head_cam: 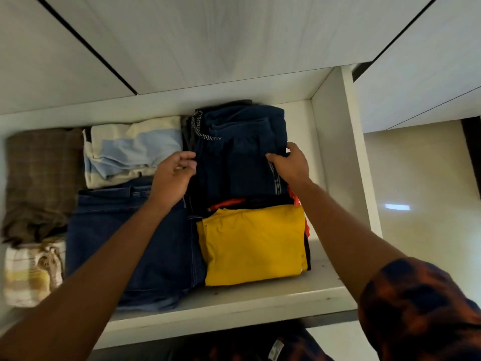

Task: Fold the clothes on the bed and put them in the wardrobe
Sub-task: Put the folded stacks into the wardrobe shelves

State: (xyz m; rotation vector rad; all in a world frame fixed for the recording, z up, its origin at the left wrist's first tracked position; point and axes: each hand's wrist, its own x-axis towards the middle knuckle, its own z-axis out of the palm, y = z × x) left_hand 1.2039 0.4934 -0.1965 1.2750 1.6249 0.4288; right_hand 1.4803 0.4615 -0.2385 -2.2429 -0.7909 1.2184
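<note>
A folded navy garment [234, 157] with a speckled drawstring lies at the back of the white wardrobe shelf [260, 300]. My left hand [173, 173] grips its left edge with curled fingers. My right hand [290, 165] holds its right edge, fingers curled over the fabric. In front of it sits a folded yellow garment [253, 246] on a dark piece with orange trim. Folded blue jeans [135, 238] lie to the left, under my left forearm.
A cream and light-blue folded cloth [132, 149] lies behind the jeans. A brown checked garment [39, 178] and a pale yellow checked cloth [31, 274] fill the shelf's left end. The wardrobe's side panel [341, 157] bounds the right. More clothing shows on the shelf below.
</note>
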